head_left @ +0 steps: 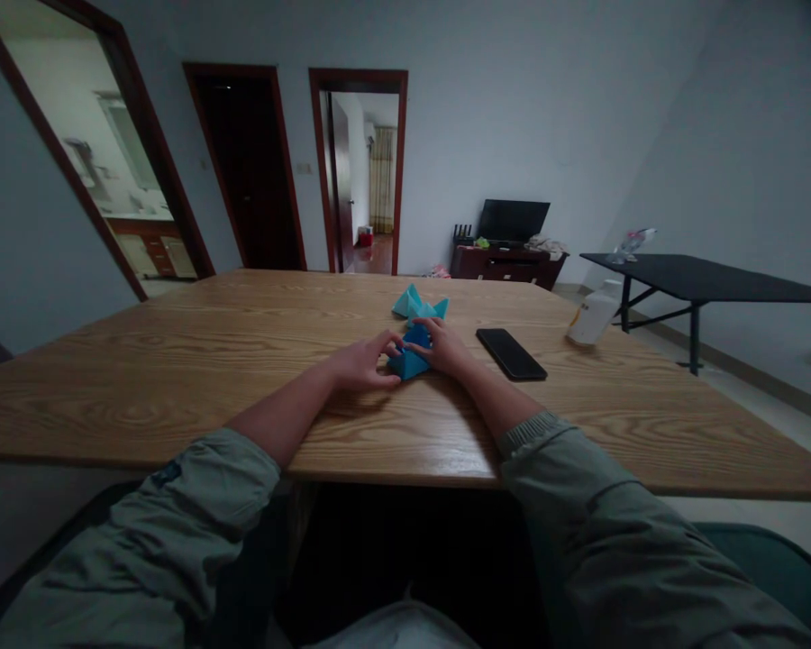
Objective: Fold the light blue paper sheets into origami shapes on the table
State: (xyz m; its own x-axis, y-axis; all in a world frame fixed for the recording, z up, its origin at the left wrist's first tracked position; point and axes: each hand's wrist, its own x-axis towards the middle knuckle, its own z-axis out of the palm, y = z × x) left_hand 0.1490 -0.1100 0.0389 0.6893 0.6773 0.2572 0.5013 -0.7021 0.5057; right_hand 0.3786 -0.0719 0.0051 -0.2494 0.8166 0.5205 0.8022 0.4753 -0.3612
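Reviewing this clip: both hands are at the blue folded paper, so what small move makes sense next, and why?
Probably a gentle inward press by both hands to steady the blue folded paper: the left hand is at its left side, the right hand reaches over its top, and the light blue folded paper sits close behind.

Your table (243, 361) looks like wood, its grain running in clear streaks under a smooth, faintly glossy finish. The blue piece (411, 361) at your fingers and the light-blue one (423, 311) look like folded paper — smooth and matt. You see a dark, smooth-faced phone (511, 352), a translucent plastic bottle (593, 315) — and matt, creased cloth in your sleeves (195, 505).
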